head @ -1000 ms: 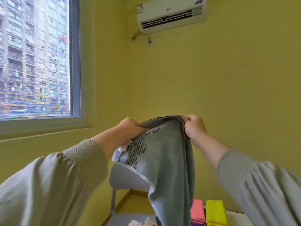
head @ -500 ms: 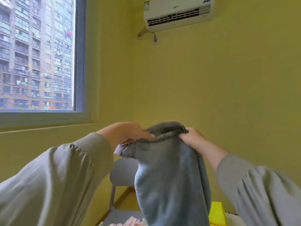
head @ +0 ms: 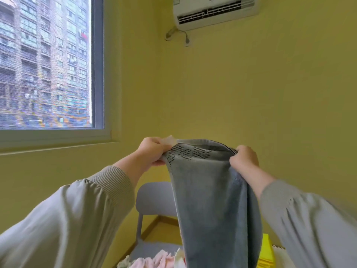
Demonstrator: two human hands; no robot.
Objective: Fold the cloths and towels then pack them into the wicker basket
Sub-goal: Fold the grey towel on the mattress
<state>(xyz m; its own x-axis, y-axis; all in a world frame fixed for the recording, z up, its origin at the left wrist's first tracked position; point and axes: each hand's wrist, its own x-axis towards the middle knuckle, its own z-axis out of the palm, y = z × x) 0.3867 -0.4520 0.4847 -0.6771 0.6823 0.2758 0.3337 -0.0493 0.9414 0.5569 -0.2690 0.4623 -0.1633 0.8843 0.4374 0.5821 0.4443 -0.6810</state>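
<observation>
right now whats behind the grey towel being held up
Behind the grey towel a grey chair shows at its left edge and a yellow cloth at its lower right. The towel covers the rest of both and anything between them.

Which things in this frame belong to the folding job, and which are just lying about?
Job: grey towel, gripped by left hand and right hand; yellow cloth; pink cloth.
Lying about: chair; air conditioner; window.
</observation>
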